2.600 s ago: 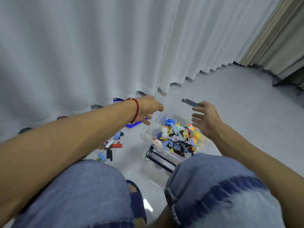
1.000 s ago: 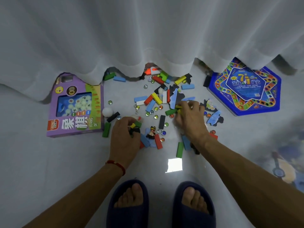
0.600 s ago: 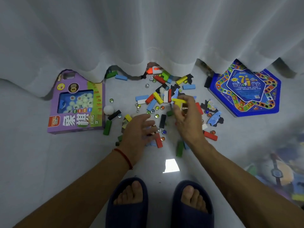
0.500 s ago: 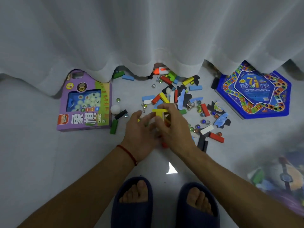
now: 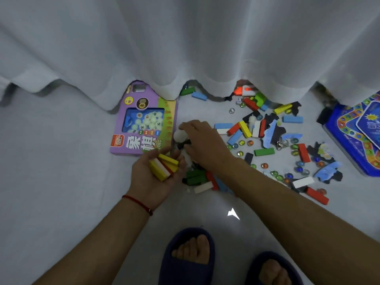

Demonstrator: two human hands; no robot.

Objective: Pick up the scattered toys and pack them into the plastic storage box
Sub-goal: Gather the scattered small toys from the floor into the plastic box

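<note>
Coloured wooden blocks [image 5: 242, 128], glass marbles [image 5: 287, 175] and puzzle pieces [image 5: 273, 132] lie scattered on the grey floor. My left hand [image 5: 152, 182] is palm up and cups a small stack of yellow, white and red blocks [image 5: 163, 166]. My right hand [image 5: 203, 142] reaches across to the left, its fingers and thumb closing round a white ball [image 5: 178, 136] beside a black block. More green, red and white blocks [image 5: 197, 179] lie just under my right wrist. The plastic storage box is out of view.
A purple chess-set box [image 5: 141, 124] lies flat to the left of the ball. A blue hexagonal game board [image 5: 357, 130] sits at the right edge. A white curtain [image 5: 185, 48] hangs over the far toys. My slippered feet [image 5: 189, 256] stand below.
My left hand has turned palm up with blocks gathered in it. My right hand left the middle of the pile and moved left to the white ball. The view shifted left.
</note>
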